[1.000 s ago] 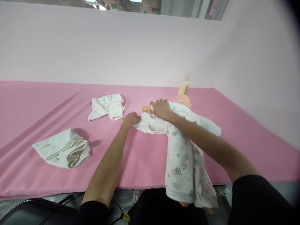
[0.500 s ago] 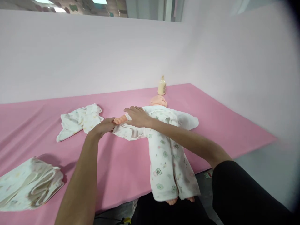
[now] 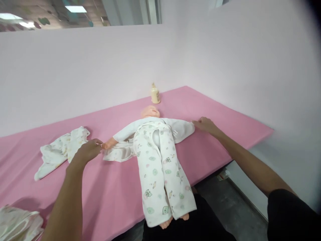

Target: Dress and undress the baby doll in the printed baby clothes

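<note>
Found across pink table (image 3: 220, 125) a doll (image 3: 150, 112) in printed trousers (image 3: 155, 170), with feet beyond the near edge. Noted white sleeve (image 3: 184, 129) pinched at its end by right hand (image 3: 204, 125), shifted since the earlier frame from the doll's other arm. Recorded left hand (image 3: 90, 149) still at the doll's hand (image 3: 107, 144), apparently touching; cannot tell whether gripping.

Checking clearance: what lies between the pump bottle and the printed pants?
In the head view: the doll's head and the white fabric across its shoulders.
</note>
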A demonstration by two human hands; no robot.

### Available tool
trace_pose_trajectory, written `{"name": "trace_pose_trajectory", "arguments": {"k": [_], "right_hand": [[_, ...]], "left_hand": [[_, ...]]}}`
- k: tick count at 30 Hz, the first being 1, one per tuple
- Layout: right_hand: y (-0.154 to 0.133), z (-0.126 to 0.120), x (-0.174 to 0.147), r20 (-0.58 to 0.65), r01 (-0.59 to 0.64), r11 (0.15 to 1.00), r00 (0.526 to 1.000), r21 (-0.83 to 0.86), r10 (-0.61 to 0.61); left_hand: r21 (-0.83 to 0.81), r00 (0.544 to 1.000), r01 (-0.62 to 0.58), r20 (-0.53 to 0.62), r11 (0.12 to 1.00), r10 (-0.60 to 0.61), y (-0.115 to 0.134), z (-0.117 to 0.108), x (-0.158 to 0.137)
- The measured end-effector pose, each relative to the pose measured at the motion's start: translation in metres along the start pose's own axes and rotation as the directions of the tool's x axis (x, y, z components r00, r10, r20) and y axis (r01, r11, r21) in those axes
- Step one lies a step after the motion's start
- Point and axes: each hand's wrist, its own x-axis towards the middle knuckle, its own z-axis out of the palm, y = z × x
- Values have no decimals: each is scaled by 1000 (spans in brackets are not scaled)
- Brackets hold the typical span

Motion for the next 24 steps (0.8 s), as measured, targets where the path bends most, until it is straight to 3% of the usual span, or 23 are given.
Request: {"name": "trace_pose_trajectory", "arguments": {"k": [2, 5, 7, 9, 11, 14, 19, 24], "right_hand": [[5, 2, 0, 106, -27, 995, 994, 95, 17], [-1, 5, 0, 158, -31, 976, 987, 216, -4], [-5, 6, 1, 168, -28, 969, 986, 247, -14], [-6, 5, 1, 171, -41, 965, 985, 260, -4], [-5, 6, 2, 162, -45, 968, 987, 245, 5], [-3, 7, 4, 113, -6, 976, 993, 216, -19], [-5, 8, 6, 132, 3, 976, 991, 218, -32], [-13, 7, 16, 196, -40, 968, 981, 247, -10]], "left_hand": [[146, 988, -21, -150, 989, 43, 30, -7, -12], [243, 942, -80, -300, 967, 153, 92, -14, -39], [281, 890, -213, -339, 936, 304, 133, -14, -53], [286, 822, -414, -291, 864, 490, 169, -9, -60], [313, 721, -600, -186, 736, 667, 199, 0, -59], [357, 624, -730, 1, 582, 781, 233, 18, -51], [470, 643, -719, 168, 513, 747, 263, 42, -34], [397, 663, -732, 227, 554, 713, 267, 53, -24]]}}
